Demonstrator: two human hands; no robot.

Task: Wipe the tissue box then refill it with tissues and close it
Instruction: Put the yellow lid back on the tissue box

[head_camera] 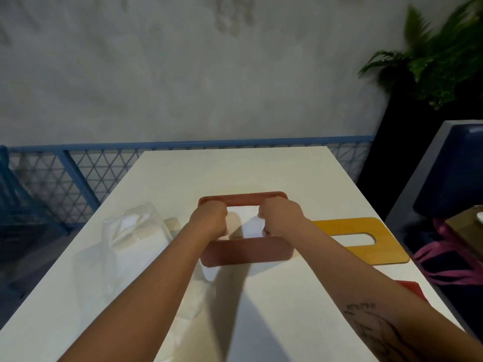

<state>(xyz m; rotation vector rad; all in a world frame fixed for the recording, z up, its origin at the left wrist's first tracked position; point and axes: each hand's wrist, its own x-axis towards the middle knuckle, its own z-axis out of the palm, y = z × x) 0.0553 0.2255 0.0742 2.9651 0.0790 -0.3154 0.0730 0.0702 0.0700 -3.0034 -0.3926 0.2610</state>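
We count one red tissue box [245, 250] mid-surface [235, 168], one yellow lid [366, 228] just right and one plastic pack [136, 231] left. Arms outstretched, our left hand [209, 218] and right hand [281, 216] each curl their grip on the tissues [245, 220] inside.

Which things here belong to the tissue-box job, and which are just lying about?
Job: red tissue box, open; white tissues inside it; left hand and right hand, curled on the tissues; yellow slotted lid beside the box; plastic tissue pack.
Lying about: pink-strapped bag; potted plant; blue mesh fence.
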